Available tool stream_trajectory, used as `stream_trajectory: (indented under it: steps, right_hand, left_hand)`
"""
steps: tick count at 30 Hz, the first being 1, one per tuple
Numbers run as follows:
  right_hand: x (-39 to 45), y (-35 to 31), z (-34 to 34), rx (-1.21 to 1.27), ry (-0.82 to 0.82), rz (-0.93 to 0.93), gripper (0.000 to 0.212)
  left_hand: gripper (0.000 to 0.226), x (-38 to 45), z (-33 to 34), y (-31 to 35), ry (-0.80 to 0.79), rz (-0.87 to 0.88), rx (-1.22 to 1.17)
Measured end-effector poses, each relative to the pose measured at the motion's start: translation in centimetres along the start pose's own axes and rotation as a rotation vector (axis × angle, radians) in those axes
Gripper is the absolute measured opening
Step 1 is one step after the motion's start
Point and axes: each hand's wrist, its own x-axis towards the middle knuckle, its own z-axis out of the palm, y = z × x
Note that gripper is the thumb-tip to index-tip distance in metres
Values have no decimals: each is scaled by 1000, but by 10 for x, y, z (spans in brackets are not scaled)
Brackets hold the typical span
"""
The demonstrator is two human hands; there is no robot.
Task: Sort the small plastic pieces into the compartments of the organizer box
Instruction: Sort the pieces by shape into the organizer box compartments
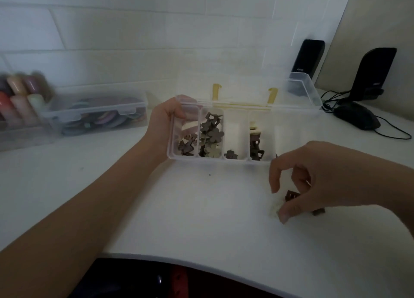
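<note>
The clear organizer box [220,158] lies open on the white table, lid tipped back. Its compartments hold small brown, grey and cream flower-shaped pieces [210,136]; one lone brown piece [230,154] lies in the middle compartment. My left hand [165,120] grips the box's left end, fingers curled over the rim. My right hand [318,179] hovers over loose pieces in front of the box's right end: a brown square piece [291,195], a cream piece [275,209] and another brown piece [319,212]. Thumb and fingers pinch towards the brown square piece; whether they hold it is unclear.
A clear lidded bin [96,116] of coloured rings stands at the left, with a rack of coloured bottles [20,96] beyond it. Two black speakers [308,57] and a black mouse [356,116] with cables sit at the back right. The table's front edge [201,262] curves near me.
</note>
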Motion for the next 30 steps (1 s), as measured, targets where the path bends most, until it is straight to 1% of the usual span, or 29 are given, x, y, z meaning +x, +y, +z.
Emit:
stream_trajectory:
  steps: [2,5,7,11,15,19,21,22,24,30]
  right_hand:
    - [1,0,3,-90,-12,15,45]
    - [3,2,6,-42,2,-39,31]
    - [4,3,6,4,83,-126,25]
    - [8,1,8,151,267,-298,12]
    - [15,2,14,277,438,-345,19]
    - [20,4,17,288,612,-339,20]
    - [22,6,18,309,679,-332,19]
    - [22,7,18,316,709,-335,18]
    - [23,8,20,288,760,-356,18]
    - [28,11,29,-45,992,-483,24]
  left_hand:
    - [18,-1,2,0,2,-8,-14]
    - [21,-1,3,0,-16,-12,-27]
    - [20,-2,3,0,-22,0,-23]
    - [24,-3,3,0,-15,20,17]
    - [22,-3,2,1,-15,20,28]
    - [19,-4,3,0,-18,10,20]
    - [25,-3,4,0,-16,2,9]
    - [25,-4,4,0,-19,4,11]
    - [17,-5,4,0,-28,4,19]
    - [19,-3,3,-1,-27,-7,21]
